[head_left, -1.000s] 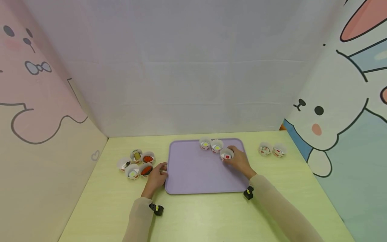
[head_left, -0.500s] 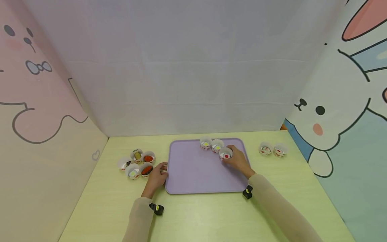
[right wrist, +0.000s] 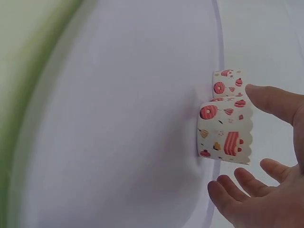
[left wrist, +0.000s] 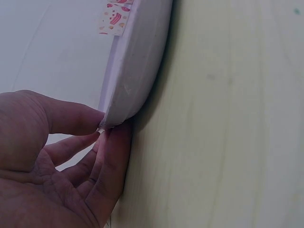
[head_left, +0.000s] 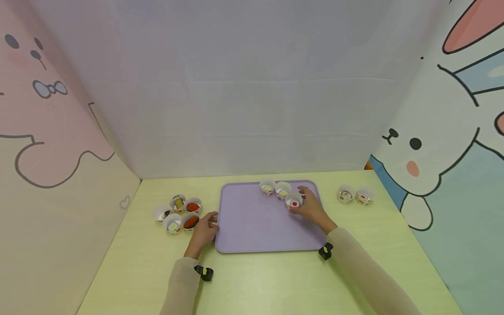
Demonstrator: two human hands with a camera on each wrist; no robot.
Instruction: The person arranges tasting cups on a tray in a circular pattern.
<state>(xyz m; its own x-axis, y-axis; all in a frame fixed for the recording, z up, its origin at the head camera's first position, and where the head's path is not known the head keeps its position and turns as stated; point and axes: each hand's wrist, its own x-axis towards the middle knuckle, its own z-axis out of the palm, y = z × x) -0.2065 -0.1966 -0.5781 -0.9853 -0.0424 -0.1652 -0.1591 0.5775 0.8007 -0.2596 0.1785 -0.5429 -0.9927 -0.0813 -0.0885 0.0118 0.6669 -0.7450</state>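
Observation:
A lilac tray (head_left: 256,227) lies on the table. My left hand (head_left: 204,229) pinches its left edge; in the left wrist view the thumb (left wrist: 78,116) is at the tray's rim, the other fingers against its side. My right hand (head_left: 312,209) is by a white paper baking cup (head_left: 293,200) with a red item inside, on the tray's right part. In the right wrist view its thumb and fingers are spread wide, apart from the cup (right wrist: 225,130) printed with pink cakes. Two more paper cups with yellow-and-white contents, a left one (head_left: 267,187) and a middle one (head_left: 282,190), stand at the tray's back.
Left of the tray several filled paper cups (head_left: 173,224) stand clustered on the pale wooden table (head_left: 256,284). Two further cups (head_left: 345,194) stand to the right. A white cloth wall (head_left: 236,109) rises at the back, with printed side panels.
My right hand shifts the cup slightly left toward its neighbour, then its fingers spread and come away from it. My left hand keeps its place at the tray's edge.

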